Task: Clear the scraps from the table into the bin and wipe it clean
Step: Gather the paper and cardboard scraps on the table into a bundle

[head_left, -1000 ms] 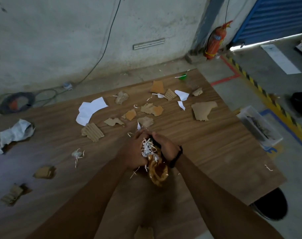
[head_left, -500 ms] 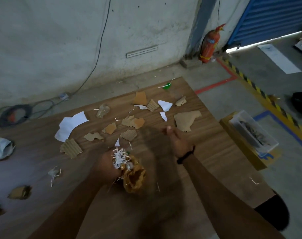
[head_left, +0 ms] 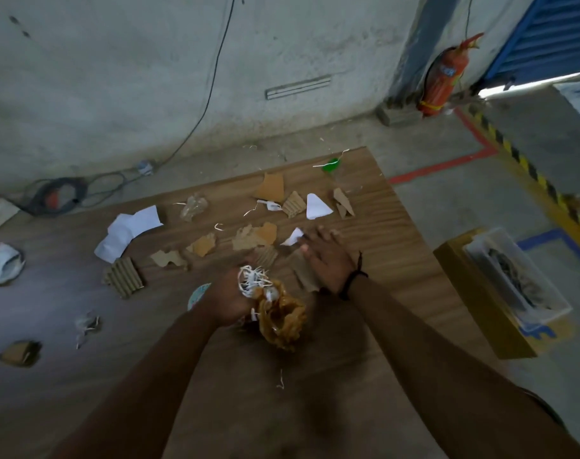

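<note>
Left hand is closed around a bundle of scraps: thin white paper shreds sticking out on top, crumpled amber-brown plastic wrap hanging below the fist. Bundle is held just above the brown wood-grain table, near its middle. Fingers mostly hidden behind the wad.

Right hand at 2 o'clock of the bundle, palm down, fingers spread flat on a torn tan cardboard piece; most of that piece is covered by the hand, so its outline is unclear. Black band on the right wrist.

Loose scraps farther out on the table: small white paper bit touching the right fingertips, ragged brown cardboard scrap at 12, white triangular paper at 1, corrugated cardboard strip beside it, orange-tan cardboard shard behind. Large white paper sheet at 10, ribbed corrugated cardboard square at 9. Round pale sticker-like disc is half hidden behind the left wrist. Crumpled white paper at far 9, cut off by the frame edge. Small brown scrap at 8, blurred. Green object at the far table edge, too small to identify.

Off the table at 3: clear plastic container on a yellow box, contents dark and hard to read. Red fire extinguisher against the wall at 1.
</note>
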### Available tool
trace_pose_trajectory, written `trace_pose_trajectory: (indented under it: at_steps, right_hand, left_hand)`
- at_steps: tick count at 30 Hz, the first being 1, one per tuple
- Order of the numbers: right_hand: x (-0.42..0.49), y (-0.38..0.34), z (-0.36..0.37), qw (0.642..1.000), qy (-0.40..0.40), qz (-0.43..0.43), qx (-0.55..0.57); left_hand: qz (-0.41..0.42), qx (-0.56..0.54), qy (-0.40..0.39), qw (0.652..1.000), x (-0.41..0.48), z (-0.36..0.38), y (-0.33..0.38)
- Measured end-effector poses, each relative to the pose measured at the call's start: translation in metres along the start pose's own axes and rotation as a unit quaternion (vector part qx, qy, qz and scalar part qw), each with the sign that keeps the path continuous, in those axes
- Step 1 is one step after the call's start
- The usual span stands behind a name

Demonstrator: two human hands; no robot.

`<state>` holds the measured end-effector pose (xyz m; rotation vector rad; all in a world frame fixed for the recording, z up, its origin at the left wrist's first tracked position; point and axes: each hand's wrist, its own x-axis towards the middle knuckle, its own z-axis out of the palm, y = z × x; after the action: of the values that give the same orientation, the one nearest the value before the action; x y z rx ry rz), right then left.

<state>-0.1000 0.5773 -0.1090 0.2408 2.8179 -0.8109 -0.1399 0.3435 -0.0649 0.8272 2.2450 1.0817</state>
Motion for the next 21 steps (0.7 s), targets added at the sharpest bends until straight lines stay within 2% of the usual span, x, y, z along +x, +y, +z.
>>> trace_pose_trajectory:
  at_steps: [3, 6, 9, 11, 14, 17, 19, 21]
  right_hand:
    - [-0.012, -0.017, 0.012, 0.984, -0.041, 0.001, 0.173]
    - [-0.031, -0.032, 0.009, 0.900, -0.045, 0.057, 0.430]
    - [-0.052, -0.039, 0.012, 0.854, -0.018, 0.028, 0.520]
    - [-0.065, -0.038, 0.015, 0.830, 0.010, 0.015, 0.557]
    - [-0.075, -0.042, 0.017, 0.822, 0.061, -0.002, 0.566]
    - [-0.079, -0.046, 0.018, 0.813, 0.144, 0.008, 0.564]
    - [-0.081, -0.041, 0.017, 0.825, 0.185, 0.018, 0.533]
    - [-0.087, -0.031, 0.014, 0.831, 0.199, 0.018, 0.520]
  left_hand:
    - [0.031, -0.022, 0.022, 0.999, 0.009, 0.027, 0.013]
    - [0.045, -0.087, 0.074, 0.992, 0.011, 0.046, 0.018]
    - [0.041, -0.172, 0.149, 0.973, 0.014, 0.067, 0.020]
    - [0.012, -0.218, 0.203, 0.955, 0.016, 0.079, 0.024]
    - [-0.054, -0.258, 0.196, 0.944, 0.014, 0.083, 0.031]
    - [-0.063, -0.243, 0.215, 0.944, 0.017, 0.098, 0.029]
    - [-0.039, -0.228, 0.215, 0.949, 0.018, 0.104, 0.040]
    - [-0.028, -0.236, 0.137, 0.962, 0.016, 0.105, 0.052]
